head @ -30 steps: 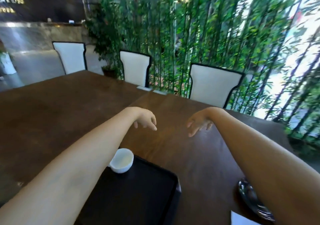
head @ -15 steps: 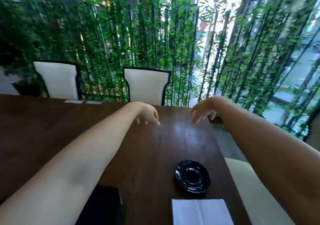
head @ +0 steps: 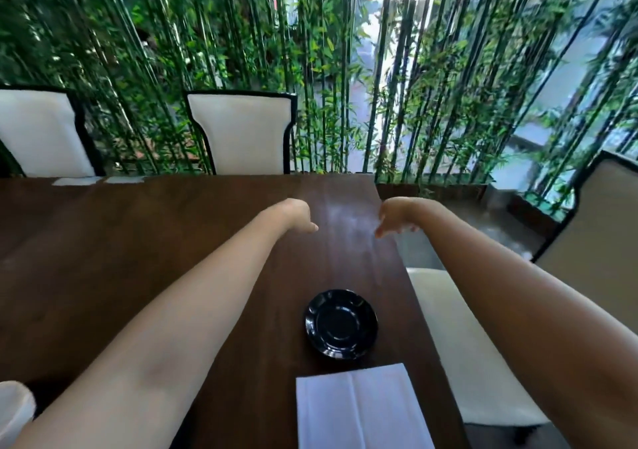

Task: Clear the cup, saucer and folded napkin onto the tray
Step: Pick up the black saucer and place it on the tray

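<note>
A glossy black saucer (head: 341,324) lies on the dark wooden table (head: 103,258) near its right edge. Just in front of it sits a folded white napkin (head: 362,409), cut off by the bottom of the frame. A white cup (head: 13,410) shows partly at the far left bottom edge. The tray is hidden behind my left forearm. Both arms stretch forward above the table. My left hand (head: 297,215) hangs with loosely curled fingers and holds nothing. My right hand (head: 393,217) hovers over the table's right edge, fingers apart and empty, well beyond the saucer.
Two white chairs with black trim (head: 241,131) (head: 41,131) stand at the far side. Another white seat (head: 459,345) is tucked at the table's right side, with a tan chair back (head: 593,241) further right. Bamboo stalks screen the window behind. Small white cards (head: 96,181) lie at the far edge.
My view has swung right and tilted down: the tray and cup slid off to the left, while the saucer and napkin came toward the centre. Both hands stay raised and empty.
</note>
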The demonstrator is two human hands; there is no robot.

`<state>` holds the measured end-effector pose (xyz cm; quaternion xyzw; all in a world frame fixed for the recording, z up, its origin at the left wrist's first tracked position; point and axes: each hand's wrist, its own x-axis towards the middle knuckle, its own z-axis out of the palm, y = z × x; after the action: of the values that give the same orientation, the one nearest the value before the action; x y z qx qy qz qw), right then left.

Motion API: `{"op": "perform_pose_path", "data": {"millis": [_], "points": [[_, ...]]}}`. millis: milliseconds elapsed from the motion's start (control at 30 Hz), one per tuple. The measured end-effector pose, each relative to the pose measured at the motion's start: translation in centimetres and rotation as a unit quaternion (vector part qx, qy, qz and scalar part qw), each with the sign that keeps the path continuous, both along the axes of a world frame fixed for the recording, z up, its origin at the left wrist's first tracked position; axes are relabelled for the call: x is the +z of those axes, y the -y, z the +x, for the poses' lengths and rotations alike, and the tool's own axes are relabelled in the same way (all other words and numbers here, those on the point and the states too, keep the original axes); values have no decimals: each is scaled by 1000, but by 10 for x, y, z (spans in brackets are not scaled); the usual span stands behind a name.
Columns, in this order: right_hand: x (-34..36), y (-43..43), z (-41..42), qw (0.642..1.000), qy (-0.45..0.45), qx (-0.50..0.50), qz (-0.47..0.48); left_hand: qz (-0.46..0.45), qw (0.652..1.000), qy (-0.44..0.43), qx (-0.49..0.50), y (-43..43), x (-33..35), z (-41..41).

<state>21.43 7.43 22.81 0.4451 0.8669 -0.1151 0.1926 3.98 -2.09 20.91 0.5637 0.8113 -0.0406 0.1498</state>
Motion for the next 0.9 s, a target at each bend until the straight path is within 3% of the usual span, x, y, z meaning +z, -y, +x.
{"op": "perform_pose_path", "data": {"millis": [100,267,500,600,733,900], "points": [[-41,-4,-1,998,-38,-6,51,46,998,31,30,4,-40,4],[-122,5,10,987,-143,-72,25,104,992,68,39,19,-117,16],[-220,52,43,968,-251,-14,17,163,981,95,37,52,-205,37],[-246,68,56,958,-286,-12,-6,173,976,125,43,64,-229,45],[-267,80,64,933,-344,-84,-58,165,969,175,64,75,-251,55],[-276,82,66,924,-368,-96,-47,191,956,203,98,77,-260,65]]}}
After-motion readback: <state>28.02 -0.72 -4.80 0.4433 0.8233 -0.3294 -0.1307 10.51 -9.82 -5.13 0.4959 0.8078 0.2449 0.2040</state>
